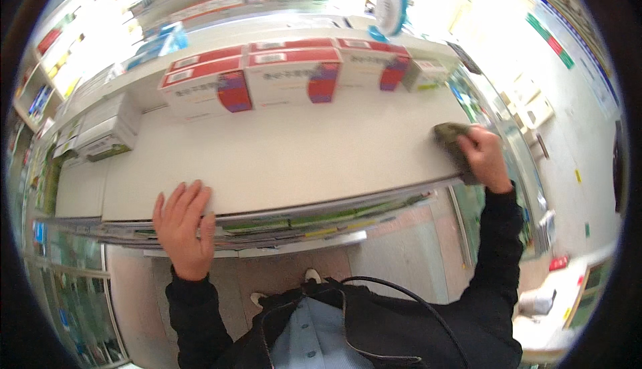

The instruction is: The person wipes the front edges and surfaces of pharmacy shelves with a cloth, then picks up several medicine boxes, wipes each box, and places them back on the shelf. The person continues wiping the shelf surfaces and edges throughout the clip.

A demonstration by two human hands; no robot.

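Note:
Before me spreads a white shelf top point(301, 153) with a thin dark front edge. My left hand point(184, 226) rests palm down over its front edge at the left, fingers spread a little and holding nothing. At the right end, my right hand point(485, 158) grips a dark olive cloth point(451, 140) that lies against the surface. The cloth and right hand are slightly blurred. Along the back stand white cartons with red tops, among them a left carton point(205, 90), a middle carton point(293, 78) and a right carton point(373, 65).
White and green boxes point(108, 130) are stacked at the left end. A smaller pale box point(426, 74) stands at the back right. Behind the cartons, a white and blue fan point(390, 10) sits on a higher ledge. Glass cases point(521, 178) flank the right side. A black cable point(401, 293) crosses my jacket.

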